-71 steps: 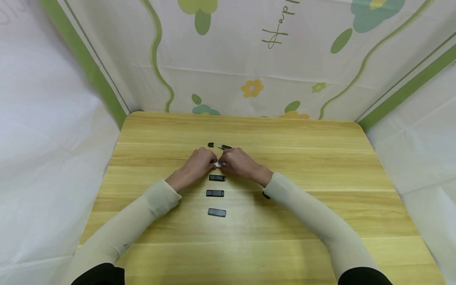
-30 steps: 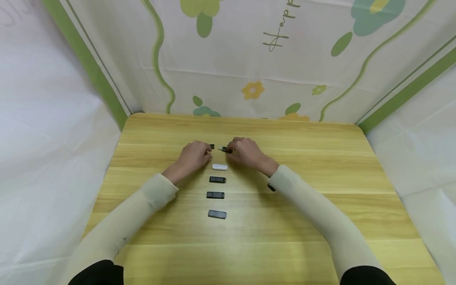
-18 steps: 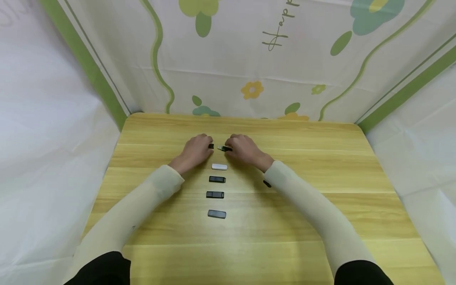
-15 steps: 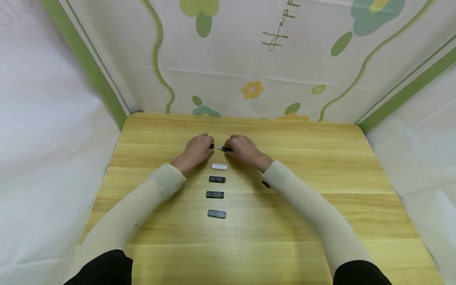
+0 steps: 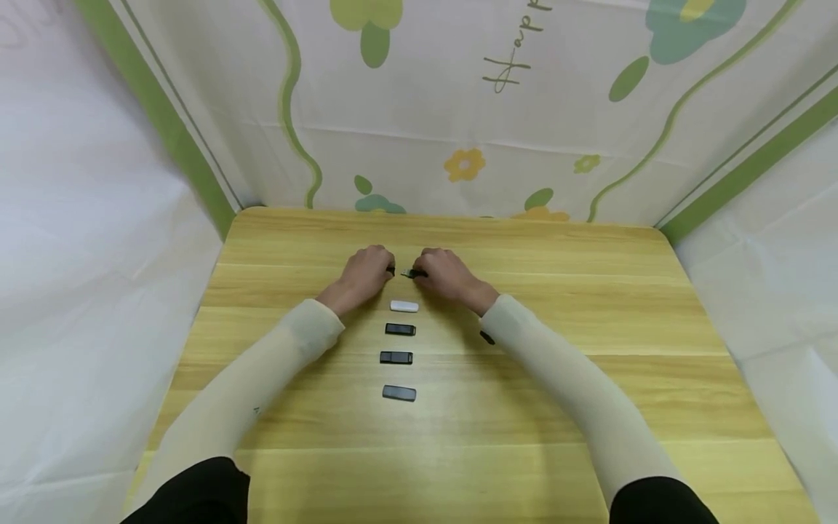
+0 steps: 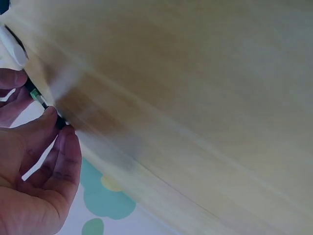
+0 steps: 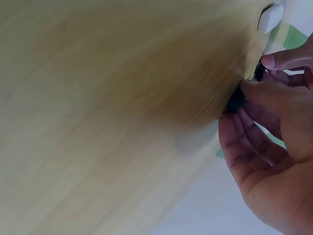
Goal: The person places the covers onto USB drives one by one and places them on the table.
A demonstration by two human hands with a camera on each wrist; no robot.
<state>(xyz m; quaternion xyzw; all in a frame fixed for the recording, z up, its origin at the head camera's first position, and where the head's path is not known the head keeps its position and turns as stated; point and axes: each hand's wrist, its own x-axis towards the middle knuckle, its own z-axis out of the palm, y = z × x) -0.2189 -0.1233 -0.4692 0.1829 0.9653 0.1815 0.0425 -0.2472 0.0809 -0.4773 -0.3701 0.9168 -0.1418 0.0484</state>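
Note:
At the far middle of the table, my left hand [image 5: 368,271] pinches a small black USB stick cap [image 6: 60,121] between thumb and fingers. Facing it, my right hand [image 5: 447,275] pinches a black USB stick [image 7: 236,100] by its body. The stick's bare metal connector [image 5: 406,274] points left at the cap, with a small gap between them in the head view. Nearer to me lies a white USB stick [image 5: 404,306], just below both hands. My fingers partly hide the cap and the stick's body.
A column of sticks continues toward me: a black USB stick [image 5: 400,330], another black USB stick [image 5: 396,357] and a dark grey USB stick [image 5: 399,393]. The wooden table [image 5: 497,422] ends at a printed fabric wall [image 5: 419,109] at the back.
Both hands have left the white USB stick, which now lies on the table, and moved farther back. The left hand has taken the black cap, the right hand the black USB stick.

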